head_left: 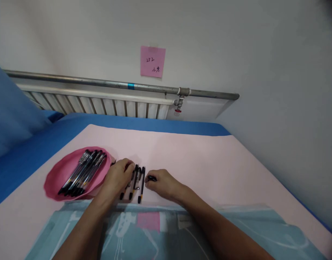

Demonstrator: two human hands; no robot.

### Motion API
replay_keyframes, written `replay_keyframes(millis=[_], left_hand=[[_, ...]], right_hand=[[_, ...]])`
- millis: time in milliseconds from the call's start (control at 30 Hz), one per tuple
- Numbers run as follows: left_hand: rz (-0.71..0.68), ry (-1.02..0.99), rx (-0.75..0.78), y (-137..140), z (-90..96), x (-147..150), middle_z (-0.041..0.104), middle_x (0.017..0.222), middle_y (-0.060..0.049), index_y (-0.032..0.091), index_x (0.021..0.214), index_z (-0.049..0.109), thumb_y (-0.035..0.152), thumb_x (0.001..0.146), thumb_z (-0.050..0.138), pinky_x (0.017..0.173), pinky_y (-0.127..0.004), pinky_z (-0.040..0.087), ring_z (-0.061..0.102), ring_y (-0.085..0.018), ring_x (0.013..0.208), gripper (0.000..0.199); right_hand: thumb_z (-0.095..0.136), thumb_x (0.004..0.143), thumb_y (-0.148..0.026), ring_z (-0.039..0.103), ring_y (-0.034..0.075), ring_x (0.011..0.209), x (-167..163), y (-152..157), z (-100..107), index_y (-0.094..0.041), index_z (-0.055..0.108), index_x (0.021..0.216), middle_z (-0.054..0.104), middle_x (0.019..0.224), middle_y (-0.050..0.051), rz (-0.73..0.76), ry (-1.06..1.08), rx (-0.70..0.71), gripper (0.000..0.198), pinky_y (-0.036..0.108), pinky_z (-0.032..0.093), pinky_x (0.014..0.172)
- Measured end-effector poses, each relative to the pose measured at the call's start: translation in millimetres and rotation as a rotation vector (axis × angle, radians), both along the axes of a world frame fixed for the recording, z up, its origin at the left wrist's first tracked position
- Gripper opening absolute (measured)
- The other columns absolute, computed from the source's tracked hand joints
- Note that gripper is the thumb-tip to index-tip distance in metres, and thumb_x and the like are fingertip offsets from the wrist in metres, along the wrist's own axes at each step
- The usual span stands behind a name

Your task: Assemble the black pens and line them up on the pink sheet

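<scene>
My left hand [120,176] is over the left side of a small group of pens, fingers curled inward. Whatever its fingertips pinch, if anything, is hidden. Several clear-barrelled pens with black ends lie between my hands, among them a pen [141,185] with a yellowish band near its lower end. Small loose parts, too small to name, lie among them. Just right of the pens, my right hand [163,183] is closed around a small black piece [151,178] that looks like a pen cap.
A pink scalloped dish [53,180] at the left holds several pens [83,173]. The pale pink tabletop [203,162] lies over a blue surface [155,125]. Behind are a radiator [122,107], a metal pipe [100,82] and a pink note [152,61] on the wall.
</scene>
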State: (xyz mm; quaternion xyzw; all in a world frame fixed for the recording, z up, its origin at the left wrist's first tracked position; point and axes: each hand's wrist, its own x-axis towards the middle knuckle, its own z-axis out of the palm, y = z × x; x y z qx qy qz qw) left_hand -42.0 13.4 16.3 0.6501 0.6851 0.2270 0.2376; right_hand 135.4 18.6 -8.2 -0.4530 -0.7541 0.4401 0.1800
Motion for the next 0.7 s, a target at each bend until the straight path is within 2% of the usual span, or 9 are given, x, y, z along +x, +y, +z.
replay_keyframes(millis=[233,467,700], left_hand=[[-0.04,0.05,-0.01,1.5,-1.7,0.4,0.068,0.087,-0.007,0.017,0.086,0.063,0.033,0.081,0.037,0.07,-0.026,0.04,0.06,-0.019,0.081,0.031],[-0.032,0.064,-0.041,0.1,0.9,1.1,0.068,0.086,-0.006,0.017,0.086,0.064,0.034,0.081,0.038,0.07,-0.026,0.041,0.06,-0.018,0.081,0.031],[-0.041,0.071,-0.049,0.5,0.5,0.6,0.068,0.089,-0.007,0.017,0.088,0.064,0.033,0.081,0.038,0.072,-0.027,0.041,0.06,-0.02,0.084,0.032]], right_hand=[[0.052,0.065,-0.011,0.05,0.01,0.062,-1.2,-2.3,3.0,-0.017,0.062,0.074,0.059,0.068,-0.001,0.013,-0.064,0.021,0.014,0.02,0.036,0.058],[0.052,0.069,-0.012,0.052,0.01,0.065,-1.4,-1.9,1.8,-0.016,0.064,0.078,0.061,0.072,-0.001,-0.006,0.005,0.022,0.016,0.02,0.039,0.061],[0.054,0.071,-0.018,0.056,0.015,0.078,0.1,2.9,-0.9,-0.015,0.059,0.1,0.063,0.088,0.006,-0.253,-0.048,0.094,0.03,0.026,0.042,0.069]])
